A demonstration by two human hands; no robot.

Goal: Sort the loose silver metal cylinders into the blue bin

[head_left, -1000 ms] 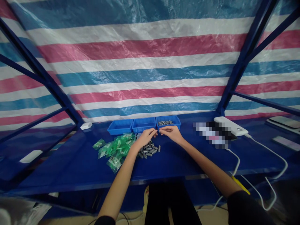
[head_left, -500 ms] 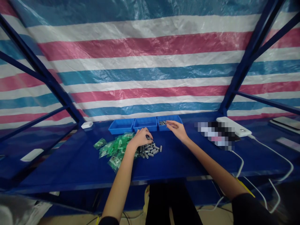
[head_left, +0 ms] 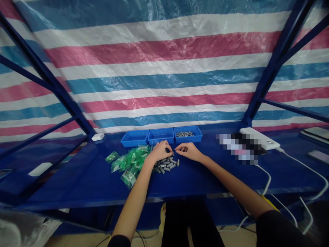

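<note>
My left hand (head_left: 161, 151) is closed above a heap of small grey metal cylinders (head_left: 167, 165), its thumb and fingers pinching what looks like one such cylinder, mostly hidden. Facing it, a short gap away, my right hand (head_left: 189, 151) has thumb and fingertips pressed together; anything in that pinch is too small to make out. Left of the heap, partly behind my left forearm, lie green and clear plastic packets (head_left: 132, 159). Behind my right hand stands a blue bin (head_left: 189, 139) with many small shiny metal pieces (head_left: 184, 134) in it.
Two more blue bins, a middle one (head_left: 161, 136) and a left one (head_left: 135, 138), stand in line on the blue table (head_left: 84, 181). To the right are a white power bank (head_left: 259, 138) with a cable and a blurred-out item (head_left: 239, 147). A white adapter (head_left: 98, 137) sits back left.
My right hand has come away from the right bin, moving down and left towards my left hand, and its fingers have closed into a pinch. My left hand stays over the heap.
</note>
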